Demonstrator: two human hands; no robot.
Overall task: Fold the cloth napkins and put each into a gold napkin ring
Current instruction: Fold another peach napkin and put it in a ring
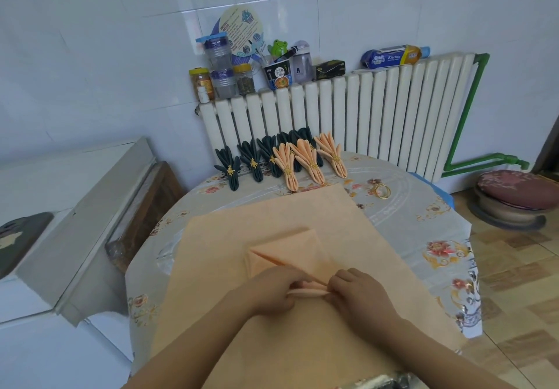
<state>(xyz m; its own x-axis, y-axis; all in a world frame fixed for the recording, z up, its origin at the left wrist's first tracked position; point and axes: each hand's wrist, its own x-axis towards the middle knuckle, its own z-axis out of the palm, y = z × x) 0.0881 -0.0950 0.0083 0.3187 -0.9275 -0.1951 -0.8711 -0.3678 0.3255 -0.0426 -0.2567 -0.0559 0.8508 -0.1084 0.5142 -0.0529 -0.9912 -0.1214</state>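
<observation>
A peach napkin [284, 252], folded small, lies on top of a flat spread peach napkin [272, 328] on the round table. Its near edge is gathered into narrow pleats. My left hand [269, 293] pinches the pleats from the left and my right hand [357, 293] pinches them from the right. Loose gold napkin rings [381, 190] lie on the table at the back right. Along the far edge stand several dark green ringed napkins [231, 168] and three peach ringed napkins [308, 158].
The table wears a floral cloth [423, 222]. A white radiator [363, 110] behind it carries jars, cups and a kitchen wrap roll. A white cabinet [60, 237] stands to the left. A round cushioned stool [514, 198] stands on the floor at the right.
</observation>
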